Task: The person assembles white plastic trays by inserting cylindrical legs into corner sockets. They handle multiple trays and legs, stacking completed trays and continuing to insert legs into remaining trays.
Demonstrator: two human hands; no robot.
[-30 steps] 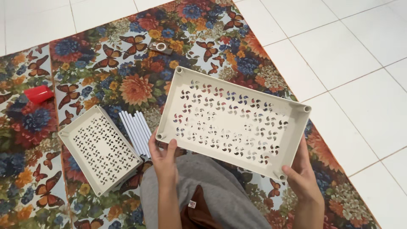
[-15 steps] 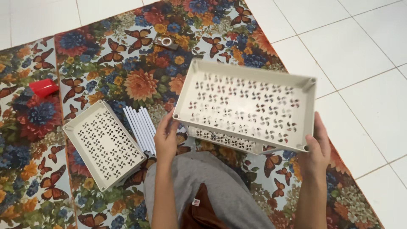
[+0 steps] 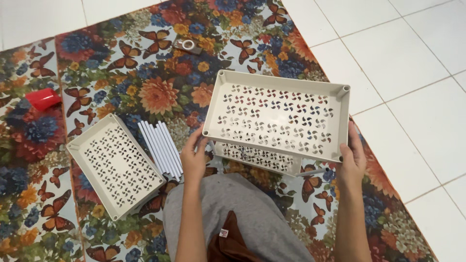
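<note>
A white perforated plastic tray [image 3: 279, 115] is held level above the mat, hollow side up. My left hand [image 3: 194, 156] grips its near left corner and my right hand [image 3: 350, 162] grips its near right corner. Directly beneath it lies another white perforated tray [image 3: 257, 157], mostly hidden. A third such tray [image 3: 114, 165] rests on the mat to the left. A bundle of white tubes [image 3: 161, 147] lies between that tray and my left hand.
A floral butterfly mat [image 3: 145, 77] covers the white tiled floor [image 3: 407, 58]. A red cap-like object [image 3: 43, 98] lies at the far left, a small roll of tape [image 3: 187, 45] at the top. My grey-trousered knee [image 3: 233, 218] is below.
The held tray has been flipped from underside-up to hollow side up, and has come lower, over the tray lying on the mat.
</note>
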